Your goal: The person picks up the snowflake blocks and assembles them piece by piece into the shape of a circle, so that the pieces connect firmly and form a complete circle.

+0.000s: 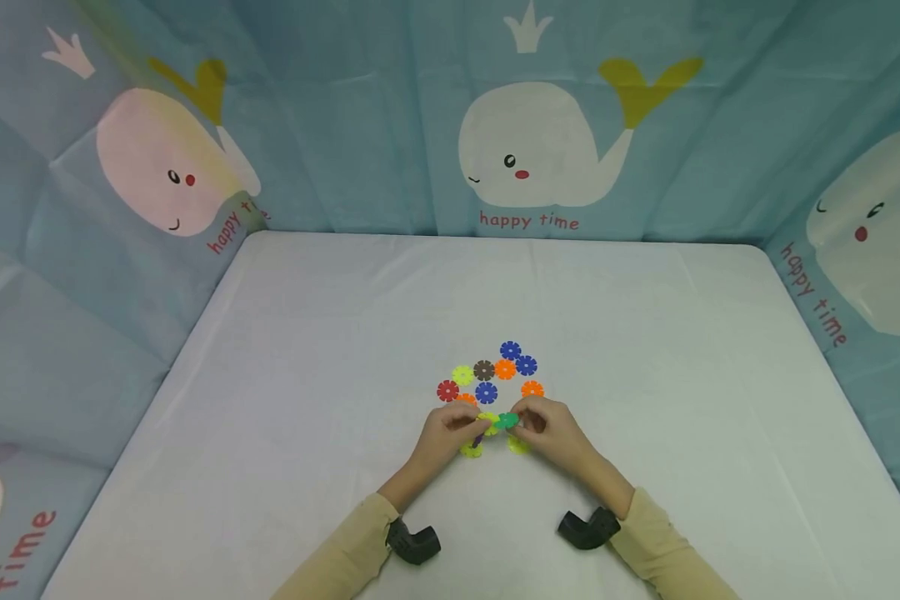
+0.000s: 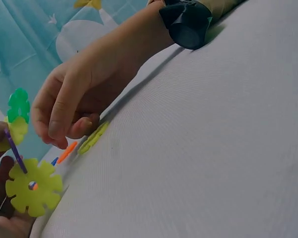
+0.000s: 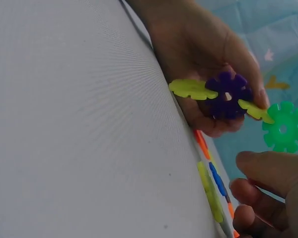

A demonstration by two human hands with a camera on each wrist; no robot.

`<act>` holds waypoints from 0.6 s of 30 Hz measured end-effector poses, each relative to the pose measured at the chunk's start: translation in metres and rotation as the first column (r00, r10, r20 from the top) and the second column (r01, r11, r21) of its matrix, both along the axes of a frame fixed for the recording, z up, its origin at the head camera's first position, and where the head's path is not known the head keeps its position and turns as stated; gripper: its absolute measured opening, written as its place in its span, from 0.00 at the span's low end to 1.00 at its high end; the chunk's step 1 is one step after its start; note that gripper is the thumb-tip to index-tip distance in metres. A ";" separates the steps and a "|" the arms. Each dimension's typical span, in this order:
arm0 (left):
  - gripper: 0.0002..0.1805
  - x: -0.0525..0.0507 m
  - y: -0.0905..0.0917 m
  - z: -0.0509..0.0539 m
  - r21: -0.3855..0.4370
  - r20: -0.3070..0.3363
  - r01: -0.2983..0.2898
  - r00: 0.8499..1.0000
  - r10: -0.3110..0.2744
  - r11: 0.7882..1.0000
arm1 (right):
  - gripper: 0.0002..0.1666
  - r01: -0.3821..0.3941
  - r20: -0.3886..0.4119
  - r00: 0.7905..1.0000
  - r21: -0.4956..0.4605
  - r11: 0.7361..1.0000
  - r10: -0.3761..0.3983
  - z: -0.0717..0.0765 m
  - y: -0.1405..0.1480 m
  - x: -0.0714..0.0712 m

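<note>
My left hand [image 1: 446,433] pinches a small chain of notched plastic discs. In the right wrist view the chain runs from a yellow disc [image 3: 191,89] through a purple disc [image 3: 216,99] and another yellow disc [image 3: 254,110] to a green disc [image 3: 294,130] at its end. My thumb and fingers are around the purple and second yellow discs. Beside the green disc is my right hand [image 1: 562,433], its fingers loosely bent with nothing between them. A gap shows between its fingertips and the green disc in the left wrist view.
Beyond the hands, loose discs lie flat on the white table [image 1: 330,333]: blue [image 1: 510,350], orange [image 1: 505,369], brown [image 1: 483,370], yellow [image 1: 462,375] and red [image 1: 447,390]. One yellow disc [image 1: 519,446] lies by my right hand. A whale-print curtain [image 1: 375,125] stands behind.
</note>
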State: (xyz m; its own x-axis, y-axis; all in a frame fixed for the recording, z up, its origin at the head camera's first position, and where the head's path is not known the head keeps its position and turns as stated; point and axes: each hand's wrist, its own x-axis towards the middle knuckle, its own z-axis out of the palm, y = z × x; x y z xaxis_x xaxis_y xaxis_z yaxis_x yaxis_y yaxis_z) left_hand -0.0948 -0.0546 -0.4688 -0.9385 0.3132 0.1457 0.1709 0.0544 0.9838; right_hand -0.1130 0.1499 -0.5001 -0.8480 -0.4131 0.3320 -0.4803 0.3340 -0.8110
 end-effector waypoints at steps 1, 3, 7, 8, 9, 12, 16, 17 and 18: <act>0.03 0.000 0.000 0.000 0.001 -0.011 -0.014 1.000 0.014 1.000 | 0.11 -0.019 -0.004 1.000 0.032 0.999 0.019 0.000 0.001 0.000; 0.03 0.000 0.000 0.000 -0.001 -0.018 -0.036 0.999 0.036 0.999 | 0.12 -0.072 -0.002 0.997 0.103 0.992 0.073 0.001 0.003 0.000; 0.05 0.000 0.000 0.001 -0.035 0.008 -0.064 0.998 0.065 0.997 | 0.15 -0.204 0.048 0.979 0.243 0.948 0.199 0.007 0.007 0.001; 0.06 0.000 0.000 0.001 -0.044 0.024 -0.069 0.997 0.070 0.997 | 0.15 -0.225 0.067 0.974 0.263 0.938 0.215 0.009 0.007 0.001; 0.06 0.000 0.000 0.001 -0.052 0.038 -0.071 0.997 0.073 0.996 | 0.15 -0.238 0.090 0.971 0.273 0.932 0.222 0.010 0.008 0.001; 0.07 0.000 0.000 0.002 -0.076 0.073 -0.066 0.995 0.072 0.995 | 0.12 -0.213 0.143 0.973 0.285 0.935 0.179 0.013 0.009 0.001; 0.07 -0.001 -0.001 0.003 -0.114 0.094 -0.024 0.995 0.035 0.993 | 0.10 -0.085 0.229 0.973 0.216 0.973 0.035 0.011 0.008 0.002; 0.07 -0.001 -0.001 0.003 -0.122 0.098 -0.012 0.995 0.024 0.993 | 0.10 -0.045 0.261 0.965 0.179 0.983 -0.003 0.011 0.008 0.002; 0.07 -0.001 -0.002 0.003 -0.126 0.101 0.001 0.995 0.012 0.992 | 0.11 -0.004 0.300 0.953 0.135 0.991 -0.037 0.010 0.008 0.001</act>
State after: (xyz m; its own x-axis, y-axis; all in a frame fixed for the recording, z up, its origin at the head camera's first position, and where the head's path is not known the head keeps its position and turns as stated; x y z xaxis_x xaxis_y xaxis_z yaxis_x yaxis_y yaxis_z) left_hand -0.0958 -0.0562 -0.4654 -0.9481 0.3180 0.0101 0.0705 0.1790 0.9813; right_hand -0.1117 0.1581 -0.4904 -0.9071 -0.4208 0.0034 -0.2139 0.4542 -0.8648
